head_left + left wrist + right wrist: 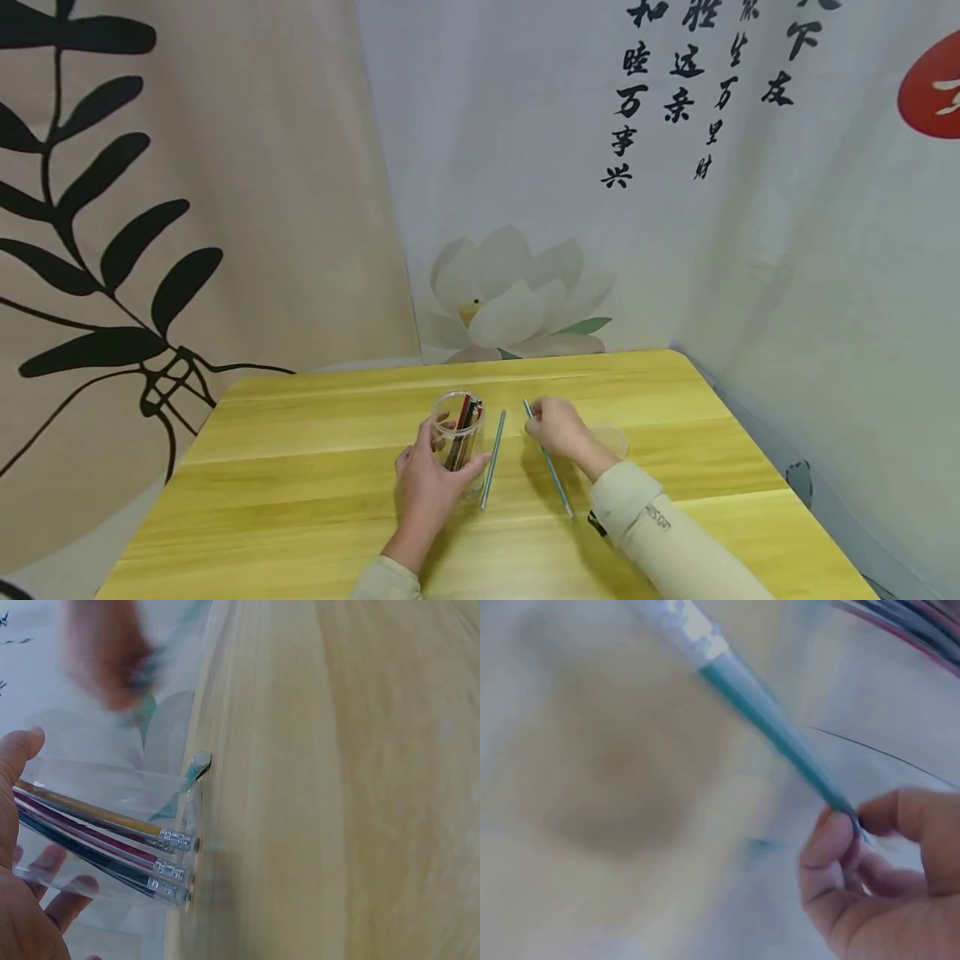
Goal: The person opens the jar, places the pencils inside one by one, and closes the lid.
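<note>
My left hand (pixel 431 485) grips a clear cup (pixel 476 448), thumb on its near right side and fingers round the left. Several pencils (pixel 459 446) lean inside; the left wrist view shows yellow, dark red and dark green ones (pixel 97 855) with metal ferrules at the cup's bottom. Just right of the cup, a teal pencil (pixel 493 460) lies on the table. My right hand (pixel 557 427) pinches another teal pencil (pixel 557 479) between thumb and fingertips near one end. Its ferrule end slants away from the fingers, blurred in the right wrist view.
A clear round disc (pixel 613 437), perhaps a lid, lies on the wooden table (pixel 300 500) partly behind my right wrist. A small dark object (pixel 597 523) shows by the right sleeve cuff. Behind the table's far edge hangs a printed cloth (pixel 517 183).
</note>
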`<state>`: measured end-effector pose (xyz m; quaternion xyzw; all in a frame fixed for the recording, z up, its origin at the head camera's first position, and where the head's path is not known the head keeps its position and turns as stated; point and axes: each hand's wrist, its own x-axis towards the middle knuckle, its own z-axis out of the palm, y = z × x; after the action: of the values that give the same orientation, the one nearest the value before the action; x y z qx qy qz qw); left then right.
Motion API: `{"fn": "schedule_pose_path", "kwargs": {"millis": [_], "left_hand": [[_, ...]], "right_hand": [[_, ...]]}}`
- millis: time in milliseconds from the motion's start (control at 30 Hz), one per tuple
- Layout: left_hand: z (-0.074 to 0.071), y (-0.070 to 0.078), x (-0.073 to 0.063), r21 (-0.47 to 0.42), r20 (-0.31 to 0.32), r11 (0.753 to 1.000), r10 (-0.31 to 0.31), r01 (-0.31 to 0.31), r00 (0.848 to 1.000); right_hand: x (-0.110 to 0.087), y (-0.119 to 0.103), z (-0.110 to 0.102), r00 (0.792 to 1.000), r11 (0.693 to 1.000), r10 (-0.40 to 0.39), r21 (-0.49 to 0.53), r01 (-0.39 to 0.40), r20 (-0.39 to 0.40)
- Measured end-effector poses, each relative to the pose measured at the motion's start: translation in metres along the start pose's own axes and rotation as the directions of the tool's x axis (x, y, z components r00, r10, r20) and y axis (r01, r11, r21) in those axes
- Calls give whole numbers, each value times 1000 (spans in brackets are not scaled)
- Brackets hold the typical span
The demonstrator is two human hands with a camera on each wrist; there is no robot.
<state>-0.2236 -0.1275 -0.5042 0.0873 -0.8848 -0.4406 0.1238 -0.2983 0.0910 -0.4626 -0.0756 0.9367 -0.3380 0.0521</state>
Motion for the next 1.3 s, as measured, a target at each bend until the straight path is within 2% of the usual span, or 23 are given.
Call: {"fn": "schedule_pose_path", "kwargs": {"millis": [33, 67, 100, 133, 167, 200, 233, 267, 300, 333, 367, 400, 433, 467, 533, 600, 700, 800, 1000, 1133, 1300], "left_hand": [[0, 0, 0, -1, -1, 1000, 0, 0, 1000], [-1, 0, 1, -6, -3, 1000, 0, 0, 1000], [-1, 1, 1, -7, -7, 1000, -2, 1, 1000], [-2, 1, 1, -5, -10, 1000, -3, 3, 1000], [-2, 1, 2, -7, -12, 1000, -5, 5, 1000], [-3, 1, 2, -8, -12, 1000, -8, 8, 1000], [-3, 1, 2, -10, -11, 1000, -9, 9, 1000], [-3, 1, 2, -12, -9, 1000, -10, 10, 1000], [-3, 1, 3, -11, -6, 1000, -12, 12, 1000], [-3, 1, 3, -13, -3, 1000, -12, 11, 1000], [-3, 1, 3, -17, -1, 1000, -11, 11, 1000], [-3, 0, 3, -21, 0, 1000, -8, 8, 1000], [-3, 0, 2, -26, 2, 1000, -5, 5, 1000], [-2, 0, 2, -29, 5, 1000, -2, 3, 1000], [-1, -1, 1, -30, 15, 1000, 11, -10, 1000], [0, -2, 0, -27, 24, 999, 31, -30, 999], [0, -4, 0, -25, 27, 998, 61, -60, 998], [0, -4, 1, -34, 17, 996, 86, -85, 996], [1, -5, 3, -30, 4, 994, 104, -104, 995], [1, -5, 3, -18, 3, 993, 114, -114, 993], [1, -6, 2, -22, 3, 993, 116, -116, 993]], "right_hand": [[-1, -12, -13, 996, 998, -51, 35, 53, -67], [-3, -26, -27, 982, 990, -113, 61, 123, -150], [-7, -42, -42, 953, 975, -178, 87, 204, -244], [-12, -59, -55, 903, 947, -254, 101, 305, -347], [-17, -74, -67, 830, 904, -331, 100, 415, -450], [-24, -89, -77, 743, 846, -398, 98, 524, -538], [-30, -101, -84, 647, 781, -455, 75, 620, -612], [-35, -113, -87, 560, 707, -496, 66, 704, -664], [-41, -122, -88, 487, 634, -526, 60, 771, -697], [-44, -128, -85, 430, 571, -553, 51, 819, -714], [-46, -132, -80, 398, 526, -574, 51, 849, -716], [-47, -133, -72, 389, 500, -592, 57, 864, -706], [-46, -133, -63, 392, 491, -611, 59, 869, -688], [-45, -130, -53, 408, 498, -628, 61, 865, -662], [-42, -120, -32, 464, 542, -658, 54, 838, -593], [-39, -107, -14, 509, 582, -686, 27, 813, -520], [-38, -92, 4, 539, 612, -726, -43, 790, -428], [-37, -85, 11, 545, 616, -753, -106, 780, -368], [-38, -81, 14, 570, 632, -765, -177, 755, -300], [-39, -81, 15, 575, 627, -775, -210, 750, -262], [-41, -82, 15, 577, 626, -777, -212, 751, -251]]}}
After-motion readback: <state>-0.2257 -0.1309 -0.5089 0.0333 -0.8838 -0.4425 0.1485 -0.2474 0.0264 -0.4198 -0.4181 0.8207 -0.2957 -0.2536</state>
